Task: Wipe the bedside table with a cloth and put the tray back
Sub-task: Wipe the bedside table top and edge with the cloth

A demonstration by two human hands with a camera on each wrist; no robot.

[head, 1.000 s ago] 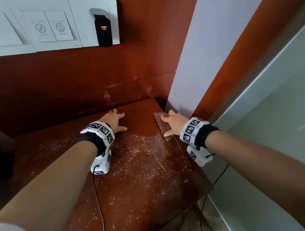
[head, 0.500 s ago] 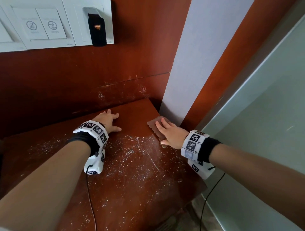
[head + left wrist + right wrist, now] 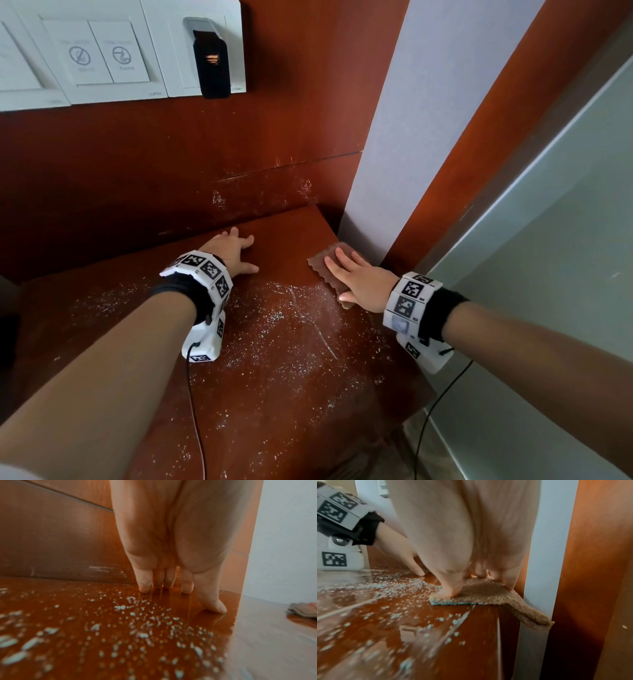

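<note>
The reddish-brown bedside table (image 3: 287,394) is strewn with white crumbs (image 3: 284,329) over its middle and front. A brown cloth (image 3: 323,265) lies at the table's right rear, next to the white wall strip. My right hand (image 3: 356,277) presses flat on the cloth (image 3: 486,592) with straight fingers; one cloth corner hangs over the table's right edge. My left hand (image 3: 233,251) rests flat on the table near the back panel, fingertips (image 3: 186,586) touching the wood. No tray is in view.
A wooden back panel (image 3: 137,178) rises behind the table, with white switch plates (image 3: 96,54) and a black card holder (image 3: 212,65) above. A white wall strip (image 3: 394,137) and a grey wall (image 3: 548,274) close off the right. Cables hang off the table's front.
My right hand has slid with the cloth a little forward and left along the right edge, its fingers now lying straighter over the cloth. The left hand has stayed where it was.
</note>
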